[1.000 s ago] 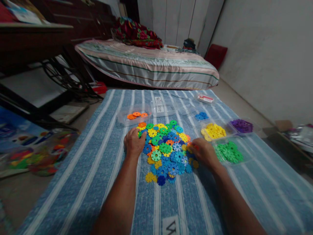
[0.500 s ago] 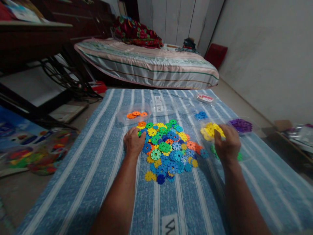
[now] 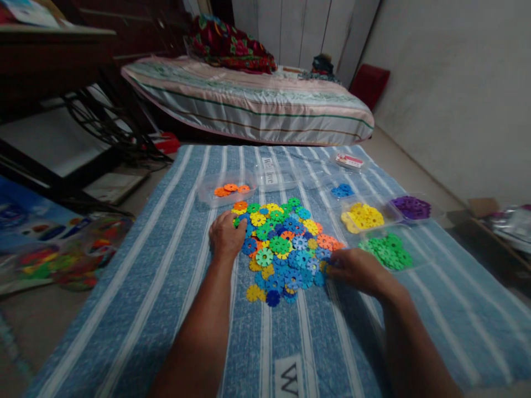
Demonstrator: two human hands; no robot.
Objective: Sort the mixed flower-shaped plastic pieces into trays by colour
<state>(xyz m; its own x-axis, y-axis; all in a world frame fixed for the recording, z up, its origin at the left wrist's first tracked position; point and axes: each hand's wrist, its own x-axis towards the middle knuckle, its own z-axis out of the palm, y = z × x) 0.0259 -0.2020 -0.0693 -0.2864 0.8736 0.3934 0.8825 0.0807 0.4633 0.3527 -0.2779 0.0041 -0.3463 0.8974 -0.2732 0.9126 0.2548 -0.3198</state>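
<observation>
A loose heap of flower-shaped plastic discs (image 3: 286,249) in several colours lies on the striped cloth. At its left edge my left hand (image 3: 227,235) rests with thumb and forefinger apart, a green disc (image 3: 237,222) showing beside them. My right hand (image 3: 359,269) reaches in from the right, fingertips pressed together at the heap's edge by blue and yellow discs. What is between those fingertips is hidden. Right of the heap are clear tubs of yellow discs (image 3: 363,216), green discs (image 3: 388,251), purple discs (image 3: 410,208) and blue discs (image 3: 342,190).
A clear tub (image 3: 205,193) with a few orange discs stands at the back left. Behind the heap is another clear tub (image 3: 279,179), and farther right a small red-and-white packet (image 3: 348,161). A bed (image 3: 249,105) stands beyond the table.
My right hand has moved left and down from above the yellow and green tubs to the heap's right edge, uncovering the green discs. My left hand stays put. The view tilts slightly.
</observation>
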